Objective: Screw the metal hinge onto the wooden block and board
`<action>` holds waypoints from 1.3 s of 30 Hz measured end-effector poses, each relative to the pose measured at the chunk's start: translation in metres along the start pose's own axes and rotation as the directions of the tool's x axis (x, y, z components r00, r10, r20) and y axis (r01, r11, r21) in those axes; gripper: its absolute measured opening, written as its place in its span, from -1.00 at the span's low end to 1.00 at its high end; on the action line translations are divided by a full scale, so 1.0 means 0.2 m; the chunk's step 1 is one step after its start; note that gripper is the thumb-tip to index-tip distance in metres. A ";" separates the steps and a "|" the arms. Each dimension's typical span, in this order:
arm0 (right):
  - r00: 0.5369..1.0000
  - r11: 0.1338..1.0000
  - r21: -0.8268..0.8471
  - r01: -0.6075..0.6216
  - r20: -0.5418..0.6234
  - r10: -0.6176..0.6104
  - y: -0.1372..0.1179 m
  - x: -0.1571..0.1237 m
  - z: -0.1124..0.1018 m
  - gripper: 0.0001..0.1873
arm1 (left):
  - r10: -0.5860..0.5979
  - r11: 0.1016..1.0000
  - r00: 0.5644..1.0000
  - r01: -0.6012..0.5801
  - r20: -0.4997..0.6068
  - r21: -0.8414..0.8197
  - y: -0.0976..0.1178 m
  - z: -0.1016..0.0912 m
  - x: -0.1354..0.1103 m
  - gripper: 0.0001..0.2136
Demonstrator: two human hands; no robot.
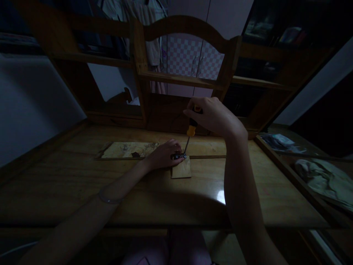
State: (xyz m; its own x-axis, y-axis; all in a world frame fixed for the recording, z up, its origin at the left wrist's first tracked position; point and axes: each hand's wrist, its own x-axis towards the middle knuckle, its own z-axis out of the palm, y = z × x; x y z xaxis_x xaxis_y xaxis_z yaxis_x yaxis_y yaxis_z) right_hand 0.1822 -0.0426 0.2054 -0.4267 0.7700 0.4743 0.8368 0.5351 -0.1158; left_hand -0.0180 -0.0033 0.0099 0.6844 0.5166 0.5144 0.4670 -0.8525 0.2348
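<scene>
My right hand (209, 112) is wrapped round the black and yellow handle of a screwdriver (191, 129). The shaft slants down, and its tip meets a small black metal piece with screws (180, 156). My left hand (166, 154) pinches that black piece from the left, its fingers closed about it. Beneath the piece lies a small square of wood (181, 170), at right angles to a long wooden board (129, 150) that runs across the desk behind it. The board's left part has a worn, stained face. My left fingers hide part of the joint between the pieces.
The wooden desk top (116, 184) carries the work, with a wooden shelf frame (182, 79) rising at its back. To the right, beyond a raised edge, lie crumpled cloth (325, 180) and plastic packets (278, 141). The room is dim.
</scene>
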 end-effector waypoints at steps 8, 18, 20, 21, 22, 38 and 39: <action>0.998 0.999 0.035 -0.014 0.058 0.012 -0.04 0.00 0.00 -0.63 | 0.006 1.000 1.000 -0.006 0.012 -0.001 -0.01 0.01 0.00 -0.79; 1.000 1.000 -0.011 -0.021 0.021 0.021 -0.01 0.01 0.01 -0.74 | -0.009 1.000 0.999 0.009 0.033 -0.009 -0.02 0.01 0.00 -0.74; 0.999 1.000 -0.016 -0.016 0.030 0.016 -0.02 0.01 0.01 -0.70 | -0.007 1.000 0.999 0.007 0.034 -0.011 -0.02 0.01 0.00 -0.74; 0.999 1.000 -0.017 -0.019 0.034 0.020 -0.03 0.01 0.01 -0.70 | -0.005 1.000 1.000 0.006 0.029 -0.010 -0.02 0.01 0.00 -0.74; 0.999 0.999 -0.018 -0.029 0.037 0.029 -0.04 0.00 0.00 -0.70 | -0.003 1.000 1.000 0.003 0.027 -0.008 -0.01 0.01 0.00 -0.74; 0.997 0.997 0.067 -0.030 0.066 0.025 -0.03 0.00 -0.01 -0.71 | -0.018 0.998 1.000 0.018 0.007 -0.067 0.02 -0.01 0.00 -0.79; 0.997 0.997 0.074 -0.037 0.069 0.032 -0.04 0.00 -0.01 -0.70 | -0.017 0.997 1.000 0.017 0.002 -0.073 0.02 -0.01 0.00 -0.81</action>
State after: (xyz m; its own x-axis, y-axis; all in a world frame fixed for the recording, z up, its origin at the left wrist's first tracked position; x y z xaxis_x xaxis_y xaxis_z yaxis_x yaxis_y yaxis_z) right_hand 0.1768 -0.0472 0.2074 -0.4226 0.8088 0.4089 0.8244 0.5305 -0.1974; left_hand -0.0176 -0.0078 0.0129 0.6776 0.5314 0.5084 0.4368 -0.8469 0.3031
